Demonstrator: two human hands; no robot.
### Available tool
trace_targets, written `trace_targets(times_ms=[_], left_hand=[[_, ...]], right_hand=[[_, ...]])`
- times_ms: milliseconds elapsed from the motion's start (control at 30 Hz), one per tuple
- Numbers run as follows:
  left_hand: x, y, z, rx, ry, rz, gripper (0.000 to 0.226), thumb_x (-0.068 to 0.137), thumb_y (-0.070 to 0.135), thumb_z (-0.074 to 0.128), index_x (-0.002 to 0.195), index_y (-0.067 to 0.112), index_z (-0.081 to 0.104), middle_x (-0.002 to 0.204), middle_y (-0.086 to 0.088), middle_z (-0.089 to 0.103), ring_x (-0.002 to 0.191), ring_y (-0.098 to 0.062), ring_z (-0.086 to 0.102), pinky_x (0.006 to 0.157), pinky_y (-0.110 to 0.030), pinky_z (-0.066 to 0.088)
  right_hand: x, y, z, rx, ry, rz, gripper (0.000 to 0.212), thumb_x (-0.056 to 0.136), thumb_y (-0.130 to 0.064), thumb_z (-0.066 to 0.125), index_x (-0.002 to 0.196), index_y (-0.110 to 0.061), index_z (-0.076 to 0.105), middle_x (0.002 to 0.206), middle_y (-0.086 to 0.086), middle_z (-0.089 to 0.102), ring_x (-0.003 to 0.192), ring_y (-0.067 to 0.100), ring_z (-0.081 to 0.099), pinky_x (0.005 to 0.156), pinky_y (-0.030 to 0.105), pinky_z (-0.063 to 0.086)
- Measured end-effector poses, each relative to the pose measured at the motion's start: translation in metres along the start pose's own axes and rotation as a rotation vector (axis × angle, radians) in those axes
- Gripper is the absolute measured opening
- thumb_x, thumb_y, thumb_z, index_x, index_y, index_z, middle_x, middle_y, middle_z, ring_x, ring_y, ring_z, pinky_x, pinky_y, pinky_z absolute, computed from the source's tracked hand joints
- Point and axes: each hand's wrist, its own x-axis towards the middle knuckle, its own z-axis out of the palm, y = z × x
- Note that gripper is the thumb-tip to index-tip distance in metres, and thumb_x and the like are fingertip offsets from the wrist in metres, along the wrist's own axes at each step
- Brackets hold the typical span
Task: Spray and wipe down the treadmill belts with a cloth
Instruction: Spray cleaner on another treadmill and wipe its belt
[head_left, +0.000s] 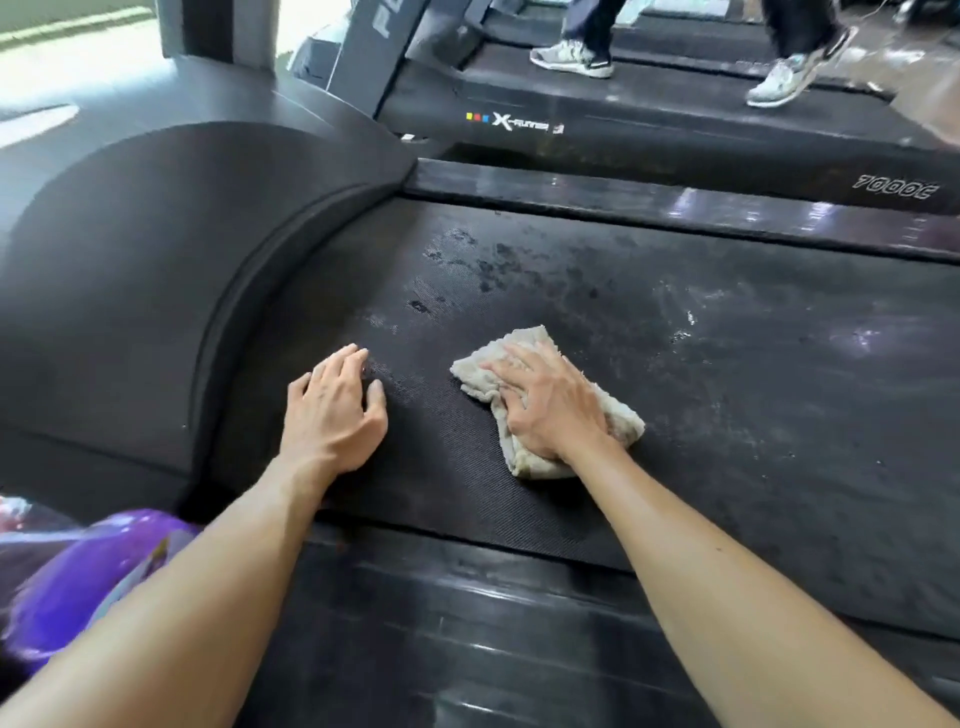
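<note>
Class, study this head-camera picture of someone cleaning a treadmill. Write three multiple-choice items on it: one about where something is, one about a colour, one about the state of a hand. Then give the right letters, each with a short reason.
1. Where does the cloth lie?
A. On the treadmill belt
B. On the curved motor cover
C. On the floor

2. What colour is the object at the lower left edge?
A. Green
B. Purple
C. Orange

3. What is the left hand doing?
A. Gripping a spray bottle
B. Wringing the cloth
C. Resting bare on the belt, holding nothing

Answers:
1. A: the cloth sits flat on the textured belt under the right hand.
2. B: the glossy object there is plainly purple.
3. C: its fingers are spread on the belt beside the cloth, apart from it.
</note>
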Motion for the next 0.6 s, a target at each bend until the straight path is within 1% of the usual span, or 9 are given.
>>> trace_targets(times_ms=[67, 133, 267, 367, 433, 500, 600], left_hand=[[0.010, 0.020, -0.016, -0.023, 0.056, 0.046, 0.053, 0.102, 0.033, 0.044, 0.152, 0.016, 0.042, 0.161, 0.002, 0.036, 0.150, -0.013, 0.027, 0.123, -0.037, 0.016], [0.021, 0.043, -0.032, -0.024, 0.080, 0.109, 0.054, 0.102, 0.034, 0.045, 0.152, 0.015, 0.042, 0.160, 0.002, 0.037, 0.149, -0.013, 0.029, 0.122, -0.036, 0.017], [0.043, 0.079, -0.060, -0.023, 0.066, 0.198, 0.053, 0.103, 0.036, 0.042, 0.152, 0.014, 0.041, 0.158, 0.002, 0.039, 0.146, -0.016, 0.033, 0.121, -0.036, 0.019], [0.061, 0.091, -0.086, 0.133, -0.060, 0.272, 0.055, 0.103, 0.042, 0.040, 0.151, 0.016, 0.041, 0.157, 0.001, 0.042, 0.143, -0.020, 0.038, 0.118, -0.040, 0.026], [0.076, 0.096, -0.111, 0.258, -0.174, 0.318, 0.056, 0.103, 0.046, 0.041, 0.151, 0.019, 0.040, 0.158, 0.001, 0.040, 0.145, -0.021, 0.036, 0.117, -0.043, 0.028], [0.092, 0.099, -0.139, 0.316, -0.257, 0.374, 0.054, 0.103, 0.049, 0.042, 0.149, 0.022, 0.043, 0.158, 0.001, 0.039, 0.146, -0.022, 0.036, 0.118, -0.043, 0.029], [0.111, 0.099, -0.172, 0.323, -0.288, 0.473, 0.050, 0.101, 0.051, 0.046, 0.143, 0.024, 0.051, 0.149, -0.002, 0.051, 0.137, -0.024, 0.047, 0.115, -0.043, 0.036]], right_hand=[[0.002, 0.000, 0.001, 0.004, -0.006, 0.029, 0.043, 0.106, -0.041, 0.043, 0.148, -0.045, 0.048, 0.166, -0.020, 0.026, 0.158, 0.015, 0.007, 0.128, 0.039, 0.012], [0.007, -0.002, 0.002, 0.007, -0.016, 0.078, 0.045, 0.106, -0.043, 0.040, 0.150, -0.047, 0.045, 0.167, -0.019, 0.023, 0.158, 0.016, 0.004, 0.128, 0.040, 0.009], [0.017, -0.007, 0.005, 0.007, -0.017, 0.159, 0.048, 0.108, -0.040, 0.036, 0.155, -0.044, 0.038, 0.170, -0.013, 0.019, 0.159, 0.021, 0.002, 0.129, 0.042, 0.003], [0.021, -0.008, 0.008, 0.002, 0.000, 0.167, 0.047, 0.108, -0.041, 0.036, 0.154, -0.045, 0.039, 0.170, -0.013, 0.018, 0.159, 0.022, 0.003, 0.129, 0.043, 0.003], [0.026, -0.007, 0.010, -0.007, 0.001, 0.189, 0.047, 0.107, -0.042, 0.037, 0.154, -0.047, 0.039, 0.170, -0.013, 0.018, 0.159, 0.022, 0.003, 0.129, 0.043, 0.004], [0.031, -0.009, 0.011, -0.013, -0.003, 0.189, 0.047, 0.106, -0.043, 0.036, 0.153, -0.048, 0.039, 0.170, -0.013, 0.017, 0.159, 0.023, 0.003, 0.129, 0.043, 0.006], [0.032, -0.007, 0.015, -0.027, 0.018, 0.178, 0.047, 0.105, -0.044, 0.038, 0.151, -0.048, 0.042, 0.169, -0.013, 0.020, 0.158, 0.025, 0.004, 0.128, 0.046, 0.011]])
